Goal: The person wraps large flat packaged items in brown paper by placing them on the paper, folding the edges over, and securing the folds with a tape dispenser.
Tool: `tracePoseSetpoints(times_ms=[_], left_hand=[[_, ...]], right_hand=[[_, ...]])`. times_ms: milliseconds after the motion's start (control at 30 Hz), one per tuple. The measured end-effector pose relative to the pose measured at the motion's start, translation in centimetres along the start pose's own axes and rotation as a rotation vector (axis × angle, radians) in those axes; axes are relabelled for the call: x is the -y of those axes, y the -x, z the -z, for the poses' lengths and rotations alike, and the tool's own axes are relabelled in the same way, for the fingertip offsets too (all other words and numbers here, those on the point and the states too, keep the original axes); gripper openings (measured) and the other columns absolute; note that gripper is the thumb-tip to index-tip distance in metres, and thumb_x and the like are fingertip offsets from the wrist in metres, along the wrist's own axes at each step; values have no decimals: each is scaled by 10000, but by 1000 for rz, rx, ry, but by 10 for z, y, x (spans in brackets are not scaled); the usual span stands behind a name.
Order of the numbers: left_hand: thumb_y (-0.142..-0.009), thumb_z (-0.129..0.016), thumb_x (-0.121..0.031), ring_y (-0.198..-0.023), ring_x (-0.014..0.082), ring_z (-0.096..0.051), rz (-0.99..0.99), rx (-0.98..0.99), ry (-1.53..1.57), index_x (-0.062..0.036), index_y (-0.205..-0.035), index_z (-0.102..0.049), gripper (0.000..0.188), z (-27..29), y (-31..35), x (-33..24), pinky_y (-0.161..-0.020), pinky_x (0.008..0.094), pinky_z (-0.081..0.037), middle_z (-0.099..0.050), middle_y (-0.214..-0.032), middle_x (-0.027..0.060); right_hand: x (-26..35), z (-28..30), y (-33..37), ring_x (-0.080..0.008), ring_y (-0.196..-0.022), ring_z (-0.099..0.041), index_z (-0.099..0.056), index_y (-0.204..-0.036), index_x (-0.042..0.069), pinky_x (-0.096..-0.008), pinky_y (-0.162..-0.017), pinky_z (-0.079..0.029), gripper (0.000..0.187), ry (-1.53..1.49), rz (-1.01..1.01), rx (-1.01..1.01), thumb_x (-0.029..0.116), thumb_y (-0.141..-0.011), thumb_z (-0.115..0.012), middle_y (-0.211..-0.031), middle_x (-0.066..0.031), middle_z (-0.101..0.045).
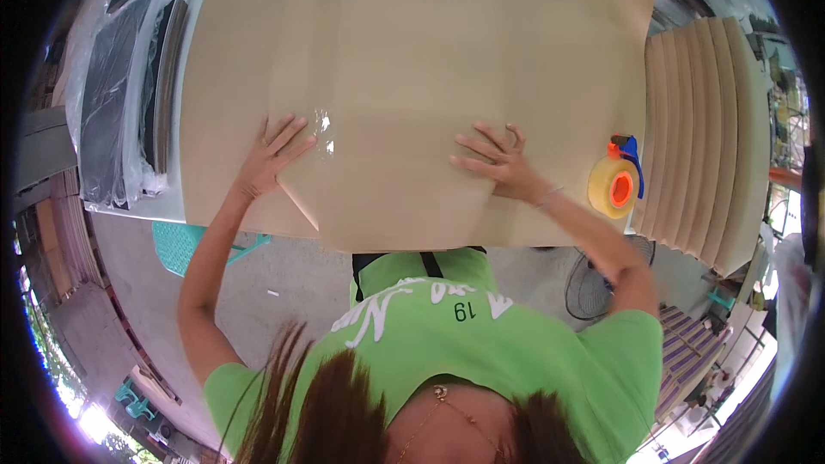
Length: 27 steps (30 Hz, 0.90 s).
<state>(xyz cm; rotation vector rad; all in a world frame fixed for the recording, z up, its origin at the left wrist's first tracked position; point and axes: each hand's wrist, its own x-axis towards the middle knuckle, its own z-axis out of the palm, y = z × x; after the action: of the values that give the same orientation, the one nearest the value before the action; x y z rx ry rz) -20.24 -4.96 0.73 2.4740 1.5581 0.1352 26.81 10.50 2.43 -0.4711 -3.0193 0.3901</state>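
A large sheet of brown cardboard covers most of the table in front of me. At its near edge a brown flap lies over it, and a shiny strip of clear tape shows near the flap's left side. My left hand rests on the cardboard just left of that tape, fingers spread. Flat on the right part of the flap lies my right hand, its fingers apart. Neither hand holds anything. To the right of my right hand sits a tape dispenser with a yellowish roll, orange hub and blue handle.
Folded cardboard pieces stand in a row along the right side. Dark panels in clear plastic wrap lie at the left edge. Below the table are a green plastic stool at left and a floor fan at right.
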Motion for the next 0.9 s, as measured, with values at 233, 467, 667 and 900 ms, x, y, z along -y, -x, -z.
tracePoseSetpoints(times_ms=[233,467,667,900], left_hand=[[-762,-656,-446,-1386,310,-313,22,3,61,-226,-1368,-504,662,-3,21,16,-1142,541,-205,-329,-1510,64],[-754,-691,-421,-1373,359,-312,21,-257,141,-117,-1407,-439,763,-13,-15,-3,-1133,525,-225,-348,-1474,155],[-886,-579,-304,-1419,382,-183,798,-446,247,47,-1448,-247,741,-85,34,-96,-1149,527,-93,-248,-1501,254],[-937,-475,-365,-1365,362,-303,351,-140,309,1,-1328,-475,535,-58,84,-98,-1129,530,-199,-383,-1443,184]], right_hand=[[-24,-10,21,-278,-1369,-323,-481,-1374,318,-438,-1135,-211,778,-153,-57,-106,170,-664,-764,-1503,27,-337],[-6,-20,-3,-316,-1370,-296,-382,-1434,152,-443,-1116,-247,713,-102,-234,-334,163,-792,-692,-1468,-106,-349],[95,-76,-21,-392,-1261,-369,-301,-1373,-65,-443,-1074,-277,716,-320,-1005,-788,122,-793,-678,-1357,-246,-384],[80,-73,53,-390,-1160,-477,-535,-1203,-1,-457,-1011,-378,416,-252,-337,-318,147,-829,-638,-1256,-214,-508]])
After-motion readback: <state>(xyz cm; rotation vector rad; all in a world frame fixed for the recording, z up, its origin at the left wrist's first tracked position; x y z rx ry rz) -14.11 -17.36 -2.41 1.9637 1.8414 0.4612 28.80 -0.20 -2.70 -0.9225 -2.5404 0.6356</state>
